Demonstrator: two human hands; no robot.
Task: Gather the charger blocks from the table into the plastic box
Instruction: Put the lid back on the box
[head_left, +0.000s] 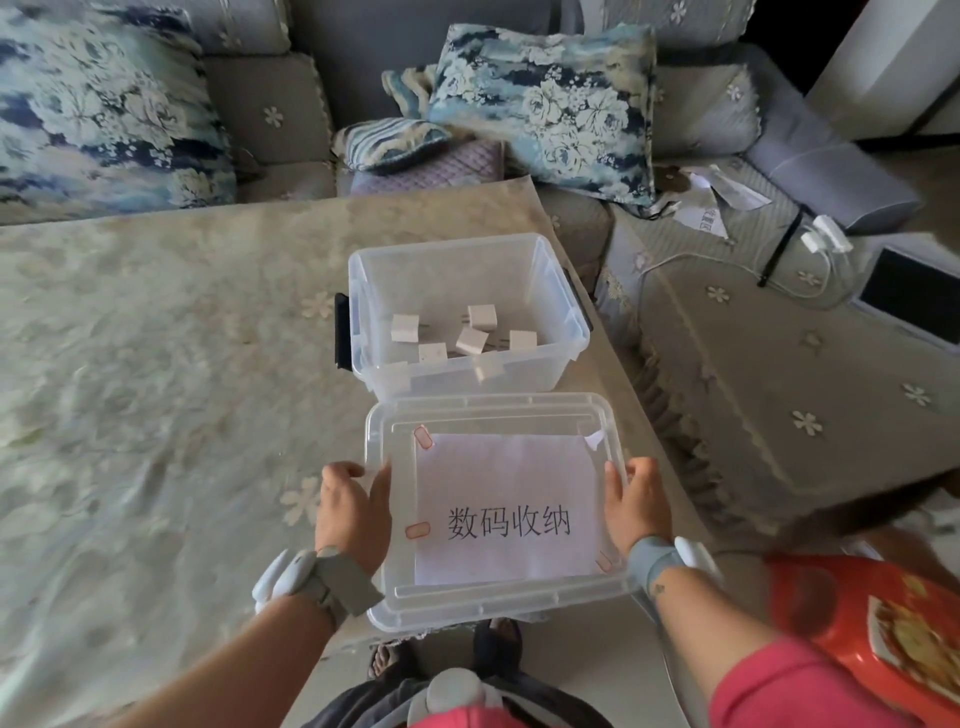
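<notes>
The left hand (353, 512) grips the left edge of a clear plastic lid (498, 512), fingers curled over its rim, and the right hand (631, 506) grips the opposite edge the same way, so the lid is held between them at the near edge of the surface (171, 364). A white sheet of paper (506, 506) printed with dark characters is stuck to the lid with reddish tape at its corners. Both wrists wear grey bands with pale devices. Just beyond the lid, farther from both hands and touching or nearly touching its far edge, stands the plastic box (467, 312), clear-walled, open-topped, with a dark latch on its left side; its long axis runs left to right, parallel to the lid. It sits near the right edge of the surface, which is draped in a pale flowered cloth. Inside the box lie the charger blocks (470, 338), small white cubes scattered over the floor of the box at differing angles; thin metal prongs show on a few, pointing sideways. Two blocks lie against the near wall, seen hazily through the plastic.
</notes>
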